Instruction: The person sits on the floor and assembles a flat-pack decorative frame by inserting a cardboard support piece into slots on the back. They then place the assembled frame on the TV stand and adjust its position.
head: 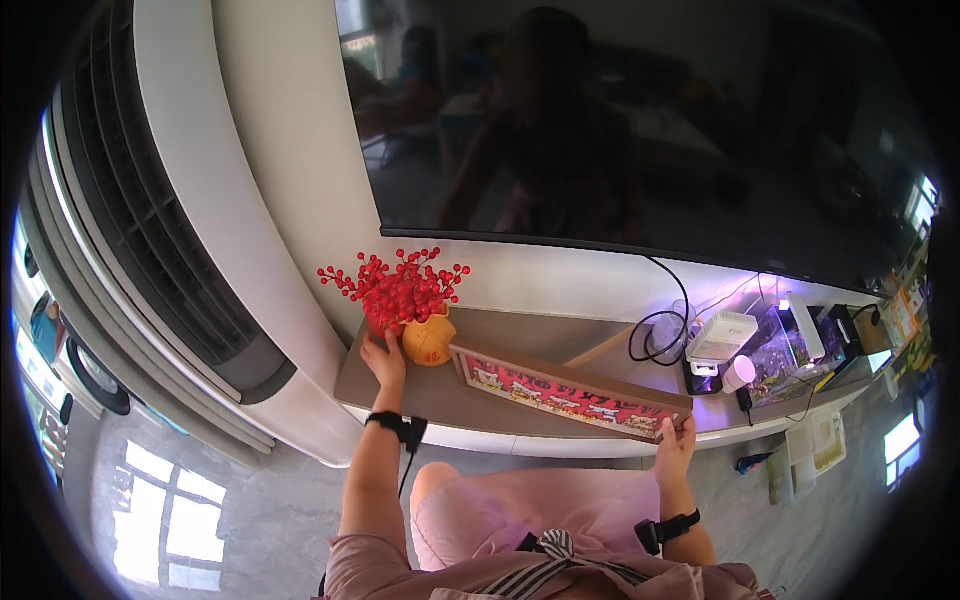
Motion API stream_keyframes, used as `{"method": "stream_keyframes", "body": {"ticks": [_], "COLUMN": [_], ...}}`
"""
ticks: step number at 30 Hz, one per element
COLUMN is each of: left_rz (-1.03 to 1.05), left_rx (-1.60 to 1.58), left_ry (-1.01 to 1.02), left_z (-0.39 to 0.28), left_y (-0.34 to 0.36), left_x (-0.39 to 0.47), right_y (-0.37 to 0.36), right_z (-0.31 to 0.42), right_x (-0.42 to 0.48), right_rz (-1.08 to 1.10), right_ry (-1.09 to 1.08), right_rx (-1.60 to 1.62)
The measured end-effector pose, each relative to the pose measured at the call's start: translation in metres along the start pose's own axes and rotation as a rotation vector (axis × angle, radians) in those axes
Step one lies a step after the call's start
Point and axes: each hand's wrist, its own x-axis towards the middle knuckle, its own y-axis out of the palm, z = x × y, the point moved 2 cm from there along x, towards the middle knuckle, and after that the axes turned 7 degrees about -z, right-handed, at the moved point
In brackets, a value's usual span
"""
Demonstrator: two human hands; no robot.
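My left hand (pixel 385 358) is at a red vase (pixel 381 322) holding artificial red berry branches (pixel 405 289), at the cabinet's left end; the fingers touch its front, and whether they grip it cannot be told. Beside it, nearly touching, stands a yellow-orange pouch-shaped vase (pixel 430 341). My right hand (pixel 676 442) holds the right end of a long wood-framed picture (pixel 570 394) with a red printed face. The picture stands slanted across the cabinet top, its left end close to the yellow-orange vase.
A wide television (pixel 600 135) hangs above the TV cabinet (pixel 495 412). To the right are a black cable (pixel 641 352), a white router-like box (pixel 721 337), a pink cup (pixel 739 373) and a lit aquarium (pixel 780 352). A tall white air conditioner (pixel 217 225) stands left.
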Motion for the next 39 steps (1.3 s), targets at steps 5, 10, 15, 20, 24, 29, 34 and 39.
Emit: {"method": "stream_keyframes", "body": {"ticks": [5,10,15,20,24,29,34,39], "left_rz": [0.288,0.416,0.407,0.478,0.461,0.397,0.347,0.441], "left_rx": [-0.131,-0.073,-0.096,-0.066,-0.084,-0.076,-0.031,-0.135], "left_ry": [0.152,0.105,0.285,0.262,0.231,0.165,0.099,0.070], "left_z": [-0.058,-0.065,-0.061,-0.069,-0.073,-0.079,-0.085,-0.074], "left_y": [-0.032,-0.016,0.014,0.036,0.047,0.059,0.065,0.059], "left_x": [-0.050,-0.043,-0.037,-0.033,-0.034,-0.041,-0.047,-0.038], "right_y": [-0.005,0.007,0.010,-0.009,-0.014,-0.018,-0.016,-0.009], "right_z": [-0.013,-0.013,-0.007,-0.016,-0.010,-0.008,-0.003,0.003], "right_x": [-0.003,-0.005,-0.014,-0.014,-0.017,-0.019,-0.022,-0.026], "right_rz": [0.099,0.205,0.193,0.175,0.125,0.094,0.084,0.064], "right_ry": [0.054,0.084,0.119,0.166,0.158,0.109,0.107,0.140], "right_rx": [0.037,0.108,0.174,0.184,0.185,0.152,0.148,0.122]}}
